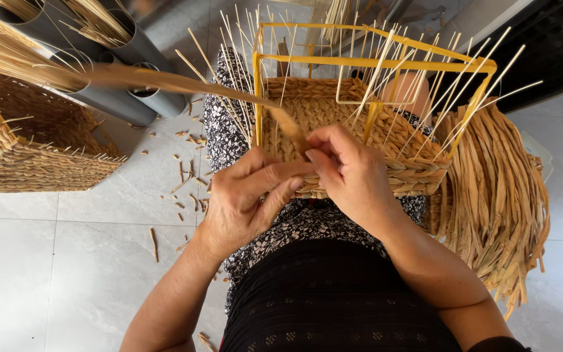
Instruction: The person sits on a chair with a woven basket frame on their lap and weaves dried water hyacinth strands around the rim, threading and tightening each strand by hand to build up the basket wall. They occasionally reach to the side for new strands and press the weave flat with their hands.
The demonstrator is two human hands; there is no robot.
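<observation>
Head view, looking straight down at a seated person's lap over a pale grey tiled floor (53, 274). Biggest item right of the lap: a loose heap of flat tan dried-grass strands (496, 195), draped beside the knee, probably kept there so fresh material is within arm's reach. Left edge: a finished-looking rectangular woven straw basket (27, 143), set aside on the floor, well apart from the hands. Above it, a cluster of grey plastic tubes (118, 72) holding bundles of thin straw stalks upright, likely for sorting.

Centre: a half-woven rectangular straw basket on a yellow metal rod frame (353, 124) rests on the lap against a black-and-white floral skirt (307, 225), tilted toward the body so the near wall faces the hands. Thin pale upright stakes (373, 72) stick up through and around the frame; woven rows reach partway up.

Left hand (249, 199) is closed narrow, thumb and fingers pinching a flat tan twisted grass strand (184, 83) just at the basket's near wall. The strand runs off up-left, blurred, seemingly held taut. Right hand (350, 173) is curled over the same spot, fingertips pinching the strand end against the weave; hands touch each other.

Smallest: short straw offcuts (187, 176) scattered on the tiles left of the skirt.
</observation>
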